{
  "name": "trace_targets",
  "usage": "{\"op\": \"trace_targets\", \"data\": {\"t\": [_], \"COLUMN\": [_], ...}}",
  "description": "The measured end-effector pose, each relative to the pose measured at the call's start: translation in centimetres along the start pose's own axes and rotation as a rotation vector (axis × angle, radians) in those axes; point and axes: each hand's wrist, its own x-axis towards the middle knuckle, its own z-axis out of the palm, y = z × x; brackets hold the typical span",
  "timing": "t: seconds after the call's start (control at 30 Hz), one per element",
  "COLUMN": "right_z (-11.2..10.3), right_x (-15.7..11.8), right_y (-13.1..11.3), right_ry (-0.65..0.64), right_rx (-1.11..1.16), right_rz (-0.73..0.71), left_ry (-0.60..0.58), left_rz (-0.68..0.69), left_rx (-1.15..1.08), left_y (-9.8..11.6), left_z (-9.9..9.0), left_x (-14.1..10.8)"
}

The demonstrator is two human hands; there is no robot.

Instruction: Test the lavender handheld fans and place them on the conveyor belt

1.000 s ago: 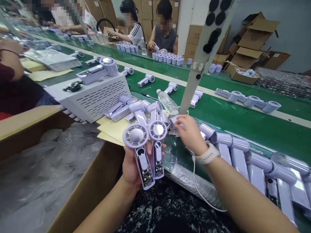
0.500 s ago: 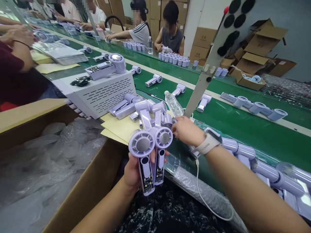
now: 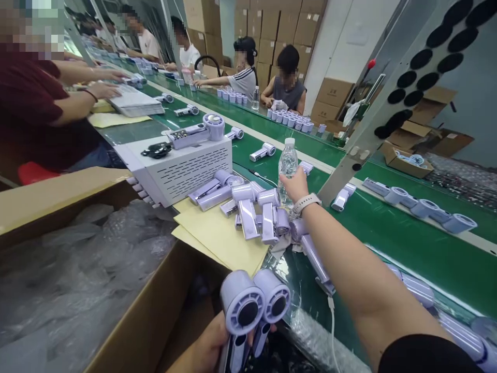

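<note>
Gripping a clear plastic water bottle (image 3: 288, 165) around its lower half, the right hand (image 3: 295, 185) reaches far out over the green conveyor belt (image 3: 392, 238); the fingers curl round the ribbed, see-through body, which stands upright with its white cap on top, and a pale watch strap circles the wrist just behind. The bottle stands at the far edge of the bench, just beyond a cluster of loose fans (image 3: 252, 207).

Low in the head view, the left hand (image 3: 207, 349) is clamped on the handles of two lilac handheld fans (image 3: 254, 305), held side by side with their heads touching. Each head is a smooth, round, matte plastic drum with a dark circular centre facing the camera; the handles run down between the fingers and out of frame.

The loose fans of the same lilac plastic lie partly on sheets of yellow paper (image 3: 217, 238). To their left sits a white metal box (image 3: 182, 168) with slotted vents, another fan lying on its top. An open cardboard carton (image 3: 128, 311) lined with crinkled translucent bubble wrap fills the lower left. A slanted grey metal post (image 3: 373, 124) carrying black round pads rises to the right. Other people sit along the belt further back.
</note>
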Motion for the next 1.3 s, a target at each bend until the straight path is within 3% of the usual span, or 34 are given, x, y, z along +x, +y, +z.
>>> {"op": "trace_targets", "data": {"t": [0.13,0.3,0.4,0.47,0.57,0.73,0.8,0.87,0.97,1.03,1.2,1.3], "right_z": [-1.2,-5.0,-7.3,-8.2,-7.5,-3.6,-3.9,-6.1,-10.6,-12.9,-15.0,-16.7], "right_x": [-2.8,-5.9,-8.1,-10.3,-14.3,-17.9,-18.0,-18.2,-19.8,-21.6,-24.9,-25.8], "right_y": [0.8,1.1,0.5,-0.1,-1.0,-1.6,-1.3,-0.8,-0.3,-0.3,0.4,1.5], "right_ry": [0.036,0.002,-0.012,0.074,0.141,-0.063,-0.075,-0.059,0.042,0.029,-0.176,-0.448], "right_rx": [0.135,0.193,0.178,0.050,-0.230,-0.253,-0.208,-0.154,0.032,0.267,0.840,1.096], "right_rz": [-0.010,0.033,0.038,-0.012,-0.182,-0.326,-0.322,-0.305,-0.240,-0.194,0.035,0.202], "left_ry": [-0.008,-0.086,-0.041,0.022,0.088,0.117,0.102,0.070,0.002,-0.046,-0.226,-0.343], "left_rz": [0.055,0.176,0.283,0.336,0.349,0.286,0.284,0.270,0.207,0.148,-0.094,-0.228], "left_rx": [0.010,-0.081,-0.139,-0.167,-0.211,-0.252,-0.255,-0.272,-0.327,-0.360,-0.347,-0.276], "left_y": [1.4,2.9,3.2,3.3,3.4,3.3,3.1,2.8,2.2,1.6,-0.2,-1.0], "left_z": [-0.1,0.0,0.4,0.8,1.4,2.6,3.1,3.6,4.4,5.2,8.0,9.3], "left_x": [1.0,3.1,3.6,3.6,3.4,3.5,3.5,3.4,3.8,4.5,6.7,7.2]}}
